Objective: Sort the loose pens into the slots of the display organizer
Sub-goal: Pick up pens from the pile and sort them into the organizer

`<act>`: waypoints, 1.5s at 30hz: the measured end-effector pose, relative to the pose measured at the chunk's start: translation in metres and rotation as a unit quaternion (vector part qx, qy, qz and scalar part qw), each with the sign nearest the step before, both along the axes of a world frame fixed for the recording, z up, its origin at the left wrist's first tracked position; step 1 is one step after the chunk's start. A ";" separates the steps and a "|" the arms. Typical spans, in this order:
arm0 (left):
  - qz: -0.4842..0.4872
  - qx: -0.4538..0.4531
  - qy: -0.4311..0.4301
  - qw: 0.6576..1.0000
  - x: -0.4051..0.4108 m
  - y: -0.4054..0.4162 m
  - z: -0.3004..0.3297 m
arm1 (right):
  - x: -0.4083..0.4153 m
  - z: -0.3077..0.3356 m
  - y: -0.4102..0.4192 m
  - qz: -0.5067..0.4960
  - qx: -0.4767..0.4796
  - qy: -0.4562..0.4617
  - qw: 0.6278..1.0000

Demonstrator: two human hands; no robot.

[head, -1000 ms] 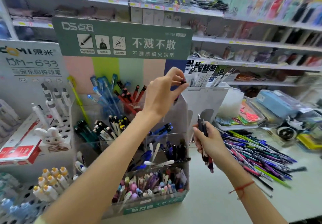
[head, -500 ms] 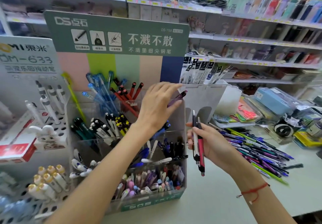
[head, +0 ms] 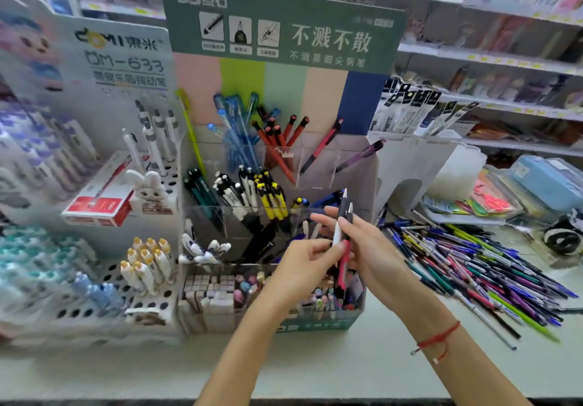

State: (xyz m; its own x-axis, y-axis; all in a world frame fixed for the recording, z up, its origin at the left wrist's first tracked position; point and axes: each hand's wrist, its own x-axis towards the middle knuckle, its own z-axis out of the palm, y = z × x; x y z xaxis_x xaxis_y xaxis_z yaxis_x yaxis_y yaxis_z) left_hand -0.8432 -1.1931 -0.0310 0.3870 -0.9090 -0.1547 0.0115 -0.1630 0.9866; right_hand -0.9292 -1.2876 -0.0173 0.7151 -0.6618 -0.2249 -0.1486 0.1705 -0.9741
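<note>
Looking across the pale table [head: 362, 371], I see the clear display organizer [head: 367, 178] standing in the middle under its green header card [head: 284, 23], its tiered slots already holding blue pens [head: 235, 127], red pens [head: 277, 140], yellow-and-black pens [head: 271, 200] and white-and-black ones [head: 230, 192]. A single red pen [head: 320, 146] and a purple pen [head: 359, 155] each lean alone in the two rear right slots. To the right of the organizer, the pile of loose pens [head: 473, 266] lies spread on the table, well apart from the slots. On the left stands a white perforated rack [head: 148, 306] with capped pens upright in its holes. In front of the organizer's lower tiers my two hands meet. My right hand [head: 372, 247] has its fingers curled around a small bunch of pens [head: 344, 238], tips pointing up, one dark, one white and one red-bodied. My left hand [head: 303, 263] reaches in from the left, its fingers pinching the white pen of that bunch at its middle. A red string bracelet [head: 437, 339] sits on my right wrist.
</note>
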 end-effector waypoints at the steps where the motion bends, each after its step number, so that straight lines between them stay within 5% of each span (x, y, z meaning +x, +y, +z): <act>1: 0.003 0.000 0.017 1.000 0.002 0.003 0.001 | 0.001 0.001 0.001 0.008 -0.013 0.010 1.000; 9: 0.173 -0.069 0.119 0.975 0.014 0.011 0.013 | -0.002 0.007 0.012 0.020 -0.108 0.121 0.987; 15: 0.160 -0.095 0.156 0.970 0.009 -0.006 0.022 | -0.001 0.016 0.017 -0.019 -0.163 -0.025 0.986; 22: 0.189 -0.099 0.164 0.963 0.049 0.006 0.021 | -0.012 0.033 -0.029 -0.148 -0.303 -0.009 0.942; 31: 0.246 -0.105 -0.046 0.962 0.061 0.047 0.013 | 0.036 0.066 -0.090 -0.099 -0.495 0.122 0.854; 36: 0.339 -0.101 -0.091 0.931 0.072 0.069 0.021 | 0.080 0.073 -0.099 -0.012 -0.521 0.188 0.833; 40: 0.412 -0.132 -0.098 0.896 0.074 0.079 0.023 | 0.105 0.070 -0.093 -0.058 -0.518 0.171 0.836; 45: 0.455 -0.141 -0.159 0.865 0.085 0.082 0.020 | 0.112 0.053 -0.082 -0.088 -0.566 0.196 0.796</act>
State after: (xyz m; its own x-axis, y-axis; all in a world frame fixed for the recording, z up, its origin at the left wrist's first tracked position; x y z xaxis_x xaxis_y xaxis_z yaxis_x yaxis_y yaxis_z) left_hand -0.7579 -1.1109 -0.0109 0.9440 -0.1911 0.2691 -0.2706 0.0182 0.9625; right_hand -0.8167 -1.3694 0.0360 0.6112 -0.6803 0.4044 -0.5491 -0.7325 -0.4024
